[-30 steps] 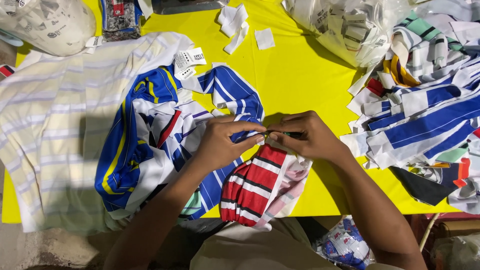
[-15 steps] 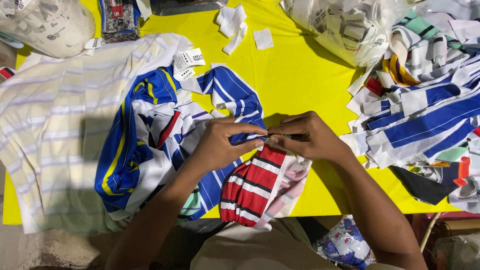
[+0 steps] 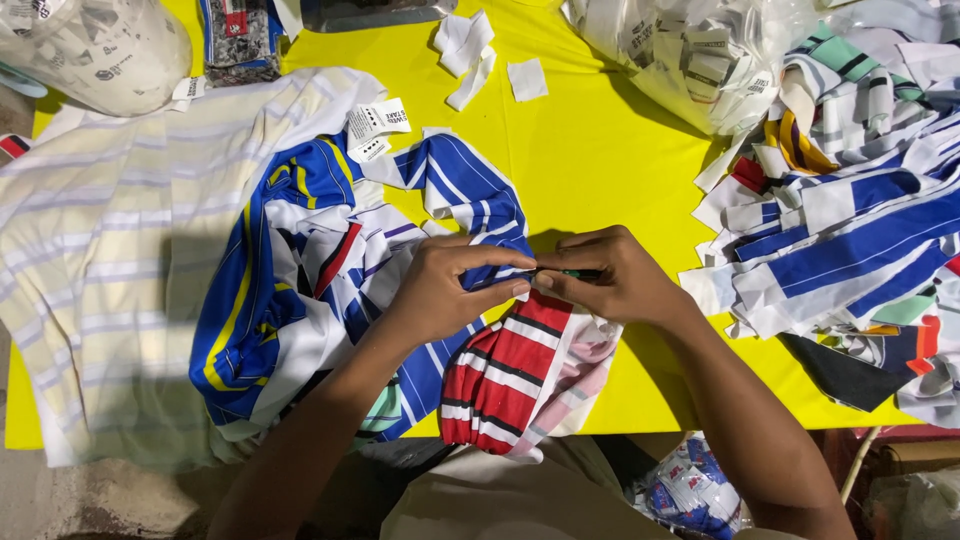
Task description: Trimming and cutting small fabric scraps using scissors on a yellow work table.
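Observation:
My left hand (image 3: 445,290) pinches a blue-and-white striped cloth strip (image 3: 470,195) between thumb and fingers over the yellow table (image 3: 600,150). My right hand (image 3: 615,275) meets it fingertip to fingertip and grips a thin dark tool with a green part (image 3: 575,273). Below both hands hangs a red, black and white striped cloth (image 3: 505,375). A heap of blue, white and yellow striped pieces (image 3: 290,290) lies left of my left hand, with white paper tags (image 3: 375,125) on its upper edge.
A cream striped shirt (image 3: 110,250) covers the table's left side. A pile of mixed striped cloth pieces (image 3: 850,220) fills the right. Clear plastic bags sit at back left (image 3: 95,50) and back right (image 3: 690,50). White cloth scraps (image 3: 470,45) lie at the back.

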